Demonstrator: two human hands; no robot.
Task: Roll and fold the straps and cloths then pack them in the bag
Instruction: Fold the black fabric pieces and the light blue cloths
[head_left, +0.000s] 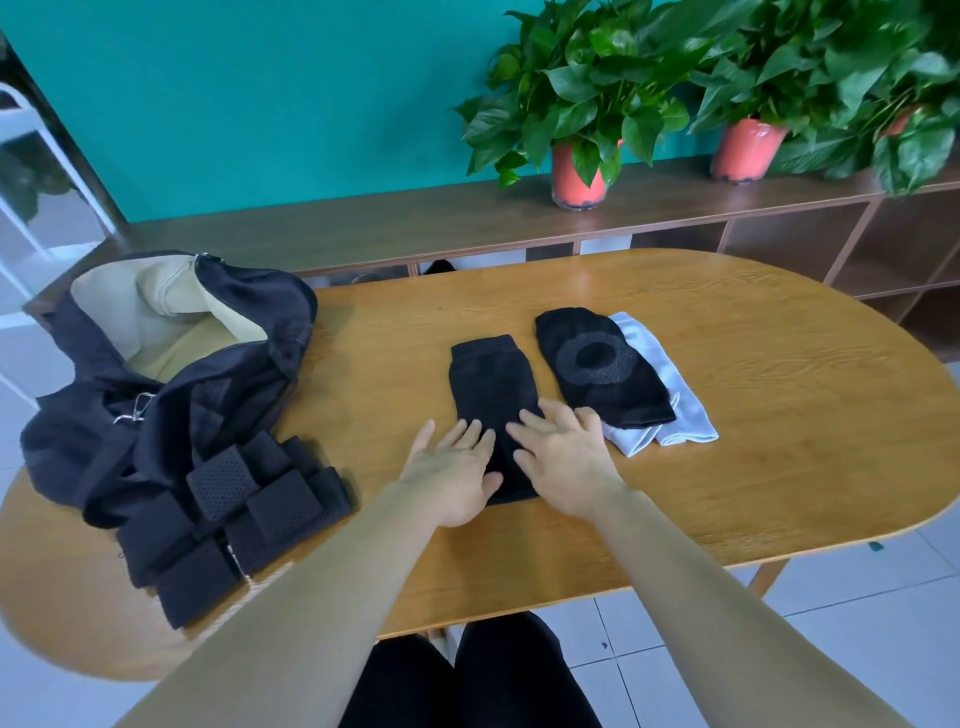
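Oval wooden table before a teal wall and potted plants. Centre: a black sleeve lies flat; the left hand and right hand rest on its near end, fingers straight and spread, gripping nothing. Right: a second sleeve overlaps a white cloth. Left: the open bag, with straps piled just in front. The step in hand appears to be smoothing the sleeve; the next move likely calls for curling its near edge and rolling away evenly.
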